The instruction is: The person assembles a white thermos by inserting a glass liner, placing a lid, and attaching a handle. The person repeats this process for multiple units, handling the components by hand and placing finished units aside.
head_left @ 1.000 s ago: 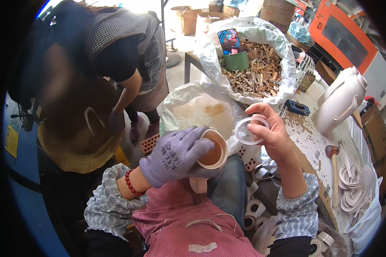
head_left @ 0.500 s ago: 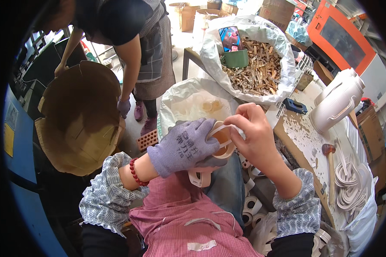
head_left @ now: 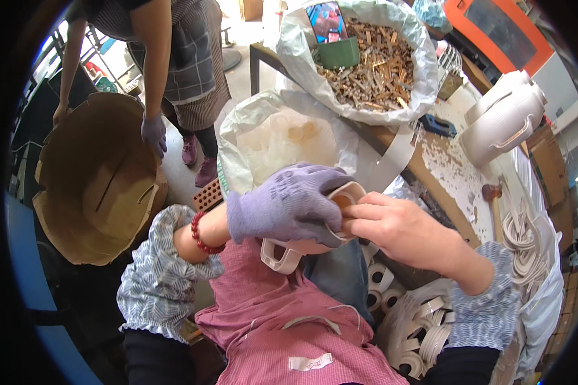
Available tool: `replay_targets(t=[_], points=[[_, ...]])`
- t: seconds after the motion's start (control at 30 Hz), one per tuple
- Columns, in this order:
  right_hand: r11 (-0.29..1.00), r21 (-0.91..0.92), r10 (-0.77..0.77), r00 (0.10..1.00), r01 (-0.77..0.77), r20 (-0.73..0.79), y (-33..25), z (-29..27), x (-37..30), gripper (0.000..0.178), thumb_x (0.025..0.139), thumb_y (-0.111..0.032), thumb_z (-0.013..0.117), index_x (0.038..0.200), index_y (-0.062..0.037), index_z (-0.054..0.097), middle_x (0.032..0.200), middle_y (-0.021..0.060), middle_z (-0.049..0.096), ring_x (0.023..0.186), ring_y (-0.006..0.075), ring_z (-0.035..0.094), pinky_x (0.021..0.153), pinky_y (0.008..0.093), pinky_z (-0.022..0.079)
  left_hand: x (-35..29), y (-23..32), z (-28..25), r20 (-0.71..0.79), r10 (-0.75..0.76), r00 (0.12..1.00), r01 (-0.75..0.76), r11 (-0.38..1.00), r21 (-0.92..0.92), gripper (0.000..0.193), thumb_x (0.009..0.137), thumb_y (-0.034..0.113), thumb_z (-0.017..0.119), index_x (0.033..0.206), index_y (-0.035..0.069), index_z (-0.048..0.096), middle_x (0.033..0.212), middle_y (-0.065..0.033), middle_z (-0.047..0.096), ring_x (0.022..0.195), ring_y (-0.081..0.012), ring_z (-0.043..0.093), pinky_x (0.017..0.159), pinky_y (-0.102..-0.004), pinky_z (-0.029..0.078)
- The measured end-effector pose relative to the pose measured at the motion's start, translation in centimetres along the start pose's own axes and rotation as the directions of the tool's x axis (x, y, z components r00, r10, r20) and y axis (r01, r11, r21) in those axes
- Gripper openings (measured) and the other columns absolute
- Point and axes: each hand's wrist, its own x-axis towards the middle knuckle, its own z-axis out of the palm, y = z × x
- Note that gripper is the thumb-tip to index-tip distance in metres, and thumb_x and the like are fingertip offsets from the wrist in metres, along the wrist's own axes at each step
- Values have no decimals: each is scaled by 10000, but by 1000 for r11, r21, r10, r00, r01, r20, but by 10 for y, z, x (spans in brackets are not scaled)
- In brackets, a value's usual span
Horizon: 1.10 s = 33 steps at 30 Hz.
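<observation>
A white plastic jug body (head_left: 308, 246) lies tilted above my lap, its open mouth toward the right and its squared handle (head_left: 280, 258) at the lower left. My left hand (head_left: 295, 202), in a purple-grey glove, is closed around it from above. An orange-brown inside shows through the mouth. Bare, my right hand (head_left: 398, 228) has its fingers bunched at the mouth, the tips reaching over the edge. A thin white ring (head_left: 354, 191) seems to line the rim; the fingertips hide part of it.
White jugs (head_left: 504, 122), a hammer (head_left: 492, 212) and looped white rings (head_left: 523, 247) are on the right bench. A lined sack of metal pieces (head_left: 379, 70) holds a phone (head_left: 327, 22). Another person tips a large cardboard drum (head_left: 96, 186) at left. White rolls (head_left: 424, 333) lie below.
My right fingers have come down from holding the ring's loop up to pressing at the mouth. My left hand has turned the jug. The other person's drum shifted left in view.
</observation>
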Motion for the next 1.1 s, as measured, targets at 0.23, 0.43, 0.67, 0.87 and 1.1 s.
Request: replay_targets(t=[0.23, 0.43, 0.67, 0.87, 1.1], points=[[986, -156, -62, 998, 56, -33, 8, 20, 4, 162, 725, -105, 612, 883, -85, 645, 892, 15, 615, 873, 204, 604, 700, 308, 541, 9, 9, 0, 279, -95, 956, 101, 995, -6, 214, 731, 276, 738, 914, 166, 721, 1130, -150, 524, 1008, -349, 549, 866, -420, 447], [979, -202, -9, 992, -17, -128, 1, 36, -1, 232, 734, -84, 598, 955, -58, 662, 969, 52, 640, 916, 226, 610, 754, 326, 528, 7, 28, 12, 268, -217, 939, 168, 966, 196, 220, 690, 244, 741, 892, 163, 712, 1104, -134, 516, 1004, -342, 548, 859, -427, 450], [998, 64, 11, 967, 5, -255, -9, 11, -38, 177, 773, -26, 635, 948, -24, 650, 1132, 148, 600, 1091, 351, 519, 910, 391, 456, 23, 74, 8, 52, -74, 996, 24, 769, 639, 226, 636, 385, 785, 771, 229, 692, 1295, -49, 509, 1347, -394, 316, 1077, -558, 290], [983, 99, 182, 744, -155, -643, -54, 69, -42, 776, 775, -222, 763, 1416, -30, 371, 1271, 205, 520, 1098, 356, 539, 985, 435, 406, 2, 126, -29, -593, -20, 805, 521, 502, 690, 308, 853, 309, 686, 676, 66, 620, 731, -57, 610, 646, -226, 594, 604, -364, 468], [587, 788, 461, 877, -184, -138, 26, 182, 11, 328, 979, -186, 526, 1266, -35, 571, 881, 99, 700, 757, 147, 658, 703, 291, 526, -97, 73, -37, -369, -915, 164, 986, 161, 39, 491, 865, 458, 614, 932, -20, 701, 752, -132, 677, 664, -183, 613, 685, -345, 505]])
